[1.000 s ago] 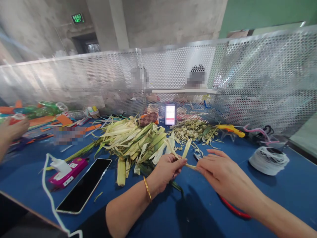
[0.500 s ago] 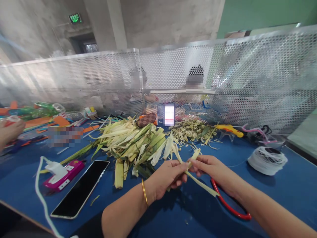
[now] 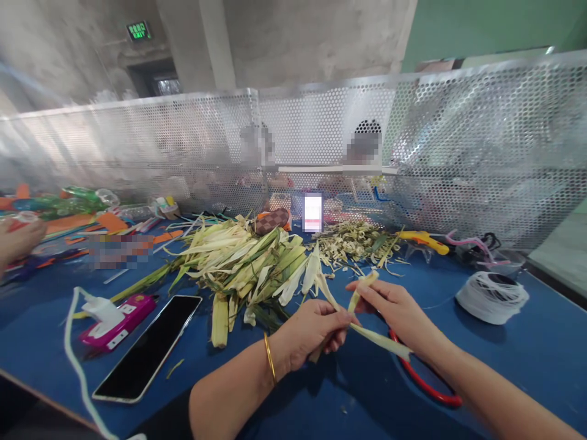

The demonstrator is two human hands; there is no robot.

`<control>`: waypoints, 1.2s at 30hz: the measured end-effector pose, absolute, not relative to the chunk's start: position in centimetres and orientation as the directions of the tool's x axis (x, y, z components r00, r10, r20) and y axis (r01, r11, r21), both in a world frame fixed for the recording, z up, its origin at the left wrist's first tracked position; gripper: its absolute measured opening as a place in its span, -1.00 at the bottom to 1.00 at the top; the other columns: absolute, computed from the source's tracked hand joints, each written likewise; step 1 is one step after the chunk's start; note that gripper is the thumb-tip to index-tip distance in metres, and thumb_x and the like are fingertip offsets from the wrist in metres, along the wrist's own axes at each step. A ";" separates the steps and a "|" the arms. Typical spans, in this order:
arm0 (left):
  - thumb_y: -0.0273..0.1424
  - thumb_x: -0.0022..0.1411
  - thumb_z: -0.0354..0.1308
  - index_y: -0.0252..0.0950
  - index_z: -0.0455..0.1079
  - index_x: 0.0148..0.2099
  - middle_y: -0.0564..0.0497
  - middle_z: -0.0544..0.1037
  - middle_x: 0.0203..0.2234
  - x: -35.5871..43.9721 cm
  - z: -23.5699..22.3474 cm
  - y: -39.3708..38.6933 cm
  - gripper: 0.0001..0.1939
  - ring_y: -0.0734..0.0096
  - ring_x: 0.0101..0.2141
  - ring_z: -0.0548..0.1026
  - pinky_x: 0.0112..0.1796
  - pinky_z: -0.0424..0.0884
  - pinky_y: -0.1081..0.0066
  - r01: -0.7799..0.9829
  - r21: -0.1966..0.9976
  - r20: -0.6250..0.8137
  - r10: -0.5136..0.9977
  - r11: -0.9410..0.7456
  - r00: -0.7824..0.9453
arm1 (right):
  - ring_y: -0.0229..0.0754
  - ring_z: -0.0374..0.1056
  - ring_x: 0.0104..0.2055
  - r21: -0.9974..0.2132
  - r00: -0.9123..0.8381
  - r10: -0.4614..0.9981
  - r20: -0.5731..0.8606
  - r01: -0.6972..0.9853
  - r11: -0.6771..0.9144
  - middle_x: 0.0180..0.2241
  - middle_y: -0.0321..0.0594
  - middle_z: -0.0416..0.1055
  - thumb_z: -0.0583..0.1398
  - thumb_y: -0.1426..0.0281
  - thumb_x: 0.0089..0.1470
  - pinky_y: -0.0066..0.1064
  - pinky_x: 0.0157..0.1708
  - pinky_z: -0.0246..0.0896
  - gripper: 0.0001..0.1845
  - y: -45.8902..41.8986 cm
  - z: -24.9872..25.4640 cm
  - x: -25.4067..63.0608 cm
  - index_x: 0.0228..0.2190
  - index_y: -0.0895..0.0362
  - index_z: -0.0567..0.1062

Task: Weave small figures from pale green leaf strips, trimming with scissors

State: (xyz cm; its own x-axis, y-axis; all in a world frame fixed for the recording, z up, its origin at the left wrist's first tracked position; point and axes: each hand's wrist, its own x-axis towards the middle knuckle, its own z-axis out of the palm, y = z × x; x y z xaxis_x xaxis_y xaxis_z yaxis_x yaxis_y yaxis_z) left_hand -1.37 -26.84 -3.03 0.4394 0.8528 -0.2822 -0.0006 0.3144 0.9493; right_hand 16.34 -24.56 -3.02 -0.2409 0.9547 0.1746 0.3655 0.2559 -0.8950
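My left hand [image 3: 318, 327] is closed, pinching pale corn husk strips [image 3: 380, 340] where they cross. One strip runs out to the lower right, and another stretches up toward the husk pile. My right hand [image 3: 387, 302] pinches the short upper end of a husk strip [image 3: 363, 288] between thumb and fingers, a little to the right of my left hand. Behind my hands lies a heap of green and cream corn husks [image 3: 247, 256]. A red-handled tool [image 3: 428, 385] rests under my right wrist; its working end is hidden.
A black phone [image 3: 149, 348] and magenta power strip [image 3: 121, 324] with a white cable lie left. A spool of white cord [image 3: 493, 297], yellow glue gun [image 3: 424, 240] and husk scraps [image 3: 360, 244] are right. A perforated metal screen [image 3: 183, 146] stands behind; another person's hand [image 3: 21, 238] is far left.
My right hand has shifted slightly up and right, away from my left hand, drawing the short strip end with it. My left hand stays nearly in place, still pinching the crossing.
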 end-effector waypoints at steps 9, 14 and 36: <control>-0.18 -0.12 0.31 -0.38 0.42 -0.51 0.05 0.45 -0.65 -1.4 -3.2 -26.4 -0.67 0.56 -0.64 0.36 -0.57 0.20 0.53 -0.153 0.922 -0.303 0.908 0.356 0.290 | -0.21 0.34 -0.50 -0.366 -0.528 0.820 0.222 0.734 0.572 -0.58 -0.31 0.41 0.04 0.34 0.19 -0.42 -0.47 0.20 -0.67 -25.2 -1.2 17.6 -0.55 0.11 0.44; -0.19 -0.12 0.34 -0.39 0.50 -0.38 -0.05 0.56 -0.49 -1.3 -3.2 -26.3 -0.65 0.46 -0.47 0.48 -0.38 0.35 0.48 -0.337 0.879 -0.249 0.928 0.336 0.276 | -0.06 0.37 -0.18 0.186 -0.632 0.477 0.611 0.700 0.690 -0.27 -0.09 0.49 0.01 0.52 0.17 -0.09 -0.04 0.13 -0.71 -26.0 -1.5 16.5 -0.16 0.16 0.47; -0.34 -0.16 0.36 -0.35 0.45 -0.31 -0.06 0.58 -0.40 -1.3 -3.3 -26.1 -0.68 0.34 -0.33 0.50 -0.35 0.34 0.44 -0.370 0.905 -0.169 0.976 0.209 0.137 | -0.21 0.36 -0.36 -0.625 -0.499 0.736 0.458 0.408 0.665 -0.42 -0.23 0.45 -0.09 0.39 0.25 -0.37 -0.31 0.26 -0.72 -26.7 -2.9 15.7 -0.23 0.10 0.39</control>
State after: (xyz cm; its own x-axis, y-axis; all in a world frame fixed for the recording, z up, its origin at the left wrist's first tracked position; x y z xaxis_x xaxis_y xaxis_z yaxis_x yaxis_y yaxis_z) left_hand -1.26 -26.10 -3.33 0.1369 0.9760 -0.1692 -0.3702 0.2088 0.9052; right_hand 15.66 -26.72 -2.92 -0.4987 0.7360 0.4579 0.4082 0.6654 -0.6249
